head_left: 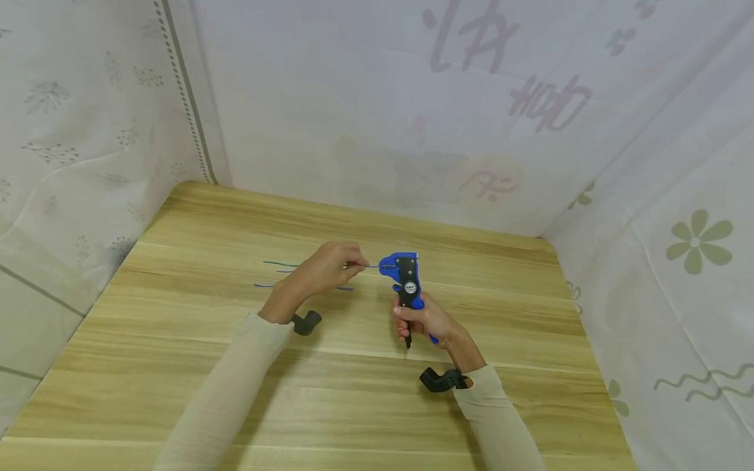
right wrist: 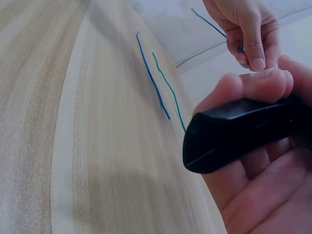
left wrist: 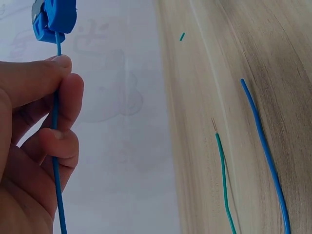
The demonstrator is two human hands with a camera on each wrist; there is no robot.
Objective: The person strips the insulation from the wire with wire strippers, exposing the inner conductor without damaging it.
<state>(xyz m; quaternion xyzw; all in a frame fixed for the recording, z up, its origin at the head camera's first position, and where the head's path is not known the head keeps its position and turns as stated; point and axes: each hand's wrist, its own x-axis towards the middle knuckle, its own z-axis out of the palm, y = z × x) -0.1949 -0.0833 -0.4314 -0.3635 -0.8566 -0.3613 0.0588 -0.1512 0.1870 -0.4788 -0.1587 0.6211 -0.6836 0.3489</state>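
Observation:
My left hand [head_left: 324, 268] pinches a thin blue wire [left wrist: 55, 170] between thumb and fingers. One end of that wire runs into the nose of a blue and black wire stripper [head_left: 408, 271], and the rest trails down past the palm. Wrapped around the stripper's handles is my right hand [head_left: 432, 320], which holds the tool upright above the table. In the right wrist view, the fingers curl over the black handle [right wrist: 239, 134]. The wire's tip is hidden inside the tool's head.
On the wooden table [head_left: 353, 405] lie a green wire [left wrist: 224, 175] with bare strands at its end and a blue wire [left wrist: 265, 151]. A tiny green piece [left wrist: 182, 36] lies near the table's edge. Printed cloth [head_left: 330, 118] hangs behind and at the sides.

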